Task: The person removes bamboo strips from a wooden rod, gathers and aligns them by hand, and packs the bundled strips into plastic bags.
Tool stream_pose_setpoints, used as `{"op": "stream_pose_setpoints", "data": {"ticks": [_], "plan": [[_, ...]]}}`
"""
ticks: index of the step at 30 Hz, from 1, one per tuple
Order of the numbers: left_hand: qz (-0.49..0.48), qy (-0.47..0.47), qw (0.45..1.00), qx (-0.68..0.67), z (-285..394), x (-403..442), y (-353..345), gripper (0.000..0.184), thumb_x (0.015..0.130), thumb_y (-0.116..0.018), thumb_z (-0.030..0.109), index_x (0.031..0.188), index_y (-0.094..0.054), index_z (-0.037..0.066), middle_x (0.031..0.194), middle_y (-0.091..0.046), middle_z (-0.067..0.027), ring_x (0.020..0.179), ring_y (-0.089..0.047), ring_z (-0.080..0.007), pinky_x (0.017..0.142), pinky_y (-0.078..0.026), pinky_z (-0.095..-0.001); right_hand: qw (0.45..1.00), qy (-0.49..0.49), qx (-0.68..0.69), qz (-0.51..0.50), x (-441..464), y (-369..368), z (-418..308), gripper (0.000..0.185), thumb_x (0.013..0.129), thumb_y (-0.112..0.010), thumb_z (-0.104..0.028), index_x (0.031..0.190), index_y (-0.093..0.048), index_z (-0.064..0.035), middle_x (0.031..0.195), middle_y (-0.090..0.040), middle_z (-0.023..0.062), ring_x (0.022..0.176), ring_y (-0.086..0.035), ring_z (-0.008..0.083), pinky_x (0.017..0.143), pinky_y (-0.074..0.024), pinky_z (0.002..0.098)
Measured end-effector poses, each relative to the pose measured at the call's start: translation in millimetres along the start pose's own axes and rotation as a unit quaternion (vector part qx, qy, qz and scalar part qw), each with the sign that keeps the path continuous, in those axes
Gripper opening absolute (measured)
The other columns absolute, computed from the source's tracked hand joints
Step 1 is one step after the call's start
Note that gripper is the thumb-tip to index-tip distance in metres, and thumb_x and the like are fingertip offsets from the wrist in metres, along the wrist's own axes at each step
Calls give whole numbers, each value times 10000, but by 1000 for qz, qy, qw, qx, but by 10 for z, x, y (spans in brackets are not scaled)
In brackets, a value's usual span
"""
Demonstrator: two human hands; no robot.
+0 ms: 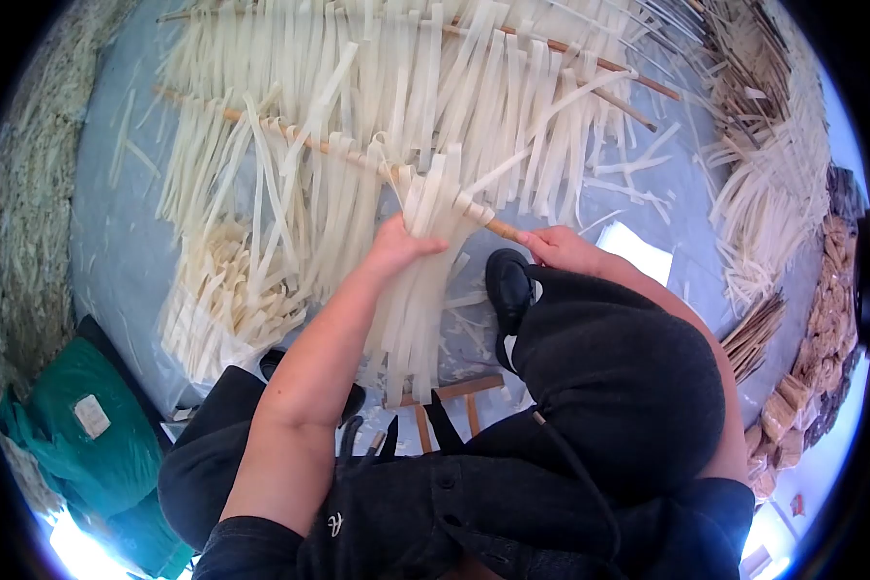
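My left hand (404,247) is closed around a bunch of pale, flat noodle strips (420,309), its thumb lying across them. These strips hang over a wooden stick (503,229) and reach down between my knees. At the stick's near right end, my right hand (563,249) grips it between thumb and fingers. The stick slants away to the upper left, with more strips draped along it. Just left of my left forearm, a heap of strips (227,300) lies in a clear plastic bag.
Beyond my hands, more noodle strips (493,116) hang on sticks (590,63) laid across the grey floor (116,242). A white sheet (638,249) lies near my right wrist. Bundled sticks (756,333) and packed bags (793,401) are at right, a green bag (87,435) at lower left.
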State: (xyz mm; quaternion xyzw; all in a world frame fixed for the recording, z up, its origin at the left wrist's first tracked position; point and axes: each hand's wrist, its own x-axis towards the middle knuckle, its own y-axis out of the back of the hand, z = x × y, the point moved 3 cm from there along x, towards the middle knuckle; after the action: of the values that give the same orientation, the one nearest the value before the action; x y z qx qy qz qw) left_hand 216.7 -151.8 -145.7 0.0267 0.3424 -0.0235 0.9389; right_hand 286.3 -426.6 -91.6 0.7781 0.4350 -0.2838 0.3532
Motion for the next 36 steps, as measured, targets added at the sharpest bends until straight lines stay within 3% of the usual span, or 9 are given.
{"op": "stream_pose_setpoints", "data": {"ticks": [4, 7, 9, 14, 16, 19, 24, 31, 36], "plan": [[-40, -4, 996, -82, 61, -80, -6, 648, 684, -855, 197, 1230, -554, 21, 1127, -656, -108, 1021, -634, -212, 898, -502, -343, 965, -131, 117, -193, 80, 74, 48, 624, 967, -405, -568, 779, -601, -6, 631, -561, 58, 632, -545, 201, 631, -460, 374], [33, -28, 999, -3, -2, 51, 145, 767, 611, -896, 273, 1234, -543, 0, 1131, -656, -133, 1049, -632, -246, 902, -498, -371, 993, -79, 34, -78, 108, -14, 68, 624, 970, -370, -578, 783, -601, -29, 649, -591, 98, 654, -589, 272, 640, -471, 414], [51, -24, 994, 93, 54, 112, 232, 826, 607, -895, 294, 1264, -501, -12, 1132, -651, -154, 1053, -631, -272, 912, -495, -382, 978, 84, -153, 118, 98, 7, -16, 575, 965, -387, -563, 804, -604, -55, 696, -620, 156, 726, -623, 363, 657, -476, 463], [77, -18, 987, 138, 67, 74, 60, 1045, 603, -887, 347, 1399, -322, -25, 1287, -537, -243, 1196, -535, -359, 999, -435, -422, 962, 34, -198, 182, -23, 14, -162, 481, 957, -440, -515, 846, -603, -76, 766, -638, 190, 808, -617, 412, 688, -474, 498], [258, -122, 907, 310, 88, -65, -79, 1188, 608, -879, 371, 1476, -160, -3, 1447, -345, -271, 1321, -387, -397, 1070, -356, -438, 957, 43, -191, 214, -47, 58, -200, 469, 955, -449, -507, 860, -601, -74, 770, -642, 188, 801, -621, 410, 690, -476, 498], [300, -209, 873, 323, 115, -255, -333, 1228, 614, -873, 373, 1499, -101, 13, 1505, -212, -269, 1380, -270, -411, 1105, -299, -452, 946, 53, -203, 248, -61, 133, -300, 486, 950, -450, -515, 847, -604, -66, 765, -643, 183, 783, -622, 408, 684, -478, 488], [369, -89, 882, 278, 231, -37, -511, 1233, 619, -867, 339, 1507, -71, 31, 1437, -351, -271, 1293, -404, -398, 1051, -365, -454, 992, 37, -101, 60, -23, 83, -340, 508, 957, -442, -512, 816, -612, -55, 728, -632, 181, 752, -628, 393, 666, -484, 462], [234, 44, 938, 251, 473, -13, -398, 1271, 592, -866, 338, 1509, -39, 35, 1307, -538, -207, 1095, -589, -371, 913, -475, -451, 933, 49, -294, 202, -181, 210, -153, 506, 961, -413, -540, 888, -573, -66, 723, -635, 174, 731, -630, 394, 636, -480, 491], [267, -49, 904, 330, 444, -174, -414, 1245, 618, -854, 361, 1520, -45, 77, 1377, -472, -198, 1256, -467, -341, 1034, -372, -474, 945, 33, -279, 166, -195, 166, -95, 481, 956, -410, -549, 904, -569, -98, 736, -646, 157, 725, -633, 391, 629, -478, 503]]}}
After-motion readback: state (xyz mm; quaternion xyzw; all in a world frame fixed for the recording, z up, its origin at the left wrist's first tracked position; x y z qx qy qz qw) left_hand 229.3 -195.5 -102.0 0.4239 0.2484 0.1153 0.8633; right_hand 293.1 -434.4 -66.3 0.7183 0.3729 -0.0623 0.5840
